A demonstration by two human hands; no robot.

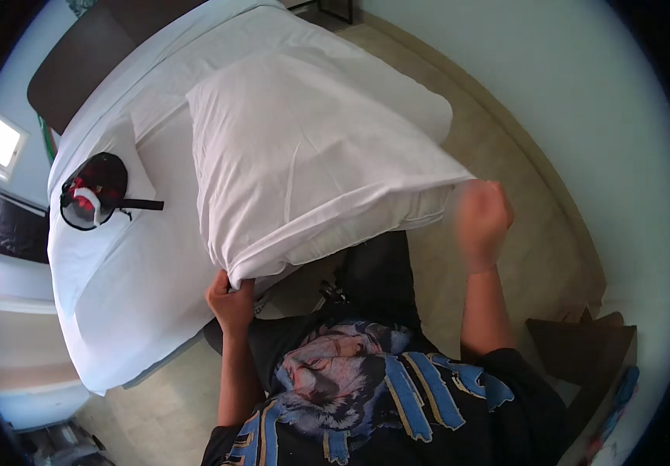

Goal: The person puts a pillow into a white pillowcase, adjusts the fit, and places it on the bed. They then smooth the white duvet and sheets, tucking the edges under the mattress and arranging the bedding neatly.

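A white pillowcase [305,140] is drawn over a pillow [364,236], whose off-white end shows at the case's near opening. My left hand [231,300] grips the left corner of that opening between thumb and fingers. At the opposite corner, my right hand [483,221] is closed on the case's edge; it is blurred. The far part of the pillow rests over the bed, while its near end hangs in front of my dark trousers. Most of the pillow is hidden inside the case.
The bed [142,303] bears white sheets and has a dark headboard [84,64]. A black mesh-like container [95,189] with a handle and red and white contents lies on it. A pale wall [544,87] runs along the right; a brown cardboard-like piece [579,349] stands at lower right.
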